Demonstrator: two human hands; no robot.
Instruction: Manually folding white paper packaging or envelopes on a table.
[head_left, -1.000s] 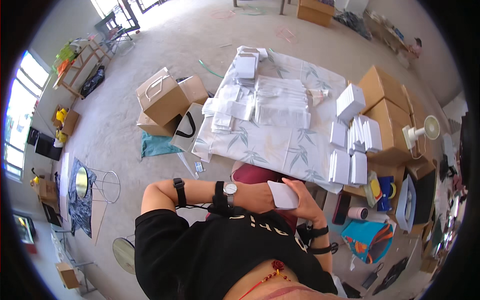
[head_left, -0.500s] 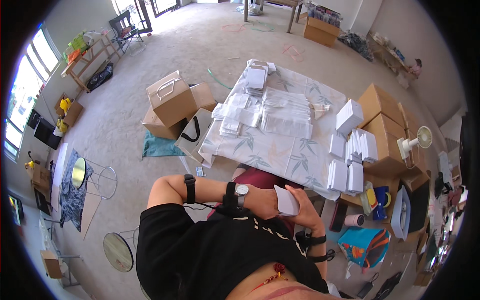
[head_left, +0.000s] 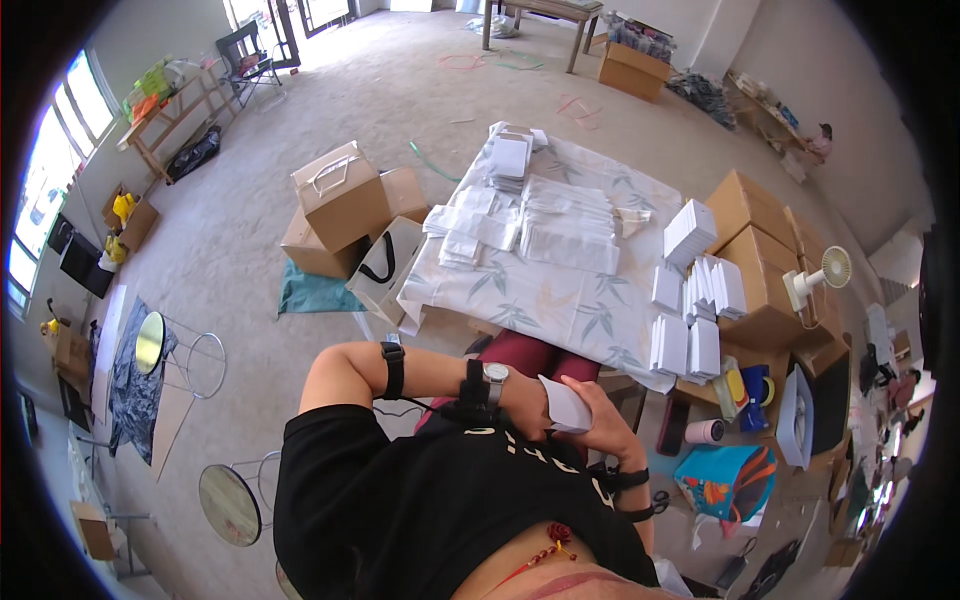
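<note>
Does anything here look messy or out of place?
Mostly tidy: white stacks sit in neat rows on the cloth-covered table. Oddities: coloured strips lie loose on the floor beyond it, and a teal cloth is crumpled under the cardboard boxes.

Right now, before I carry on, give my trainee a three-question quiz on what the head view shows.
1. True or false: both hands hold the small white card up close to the person's chest.
2. Which device stands on the cardboard boxes at the right? A) white desk fan B) kettle C) lamp
3. What covers the table: a cloth with a ____ pattern?

Key
1. True: left hand and right hand meet on it.
2. A
3. Leaf: the tablecloth is pale with leaves.
</note>
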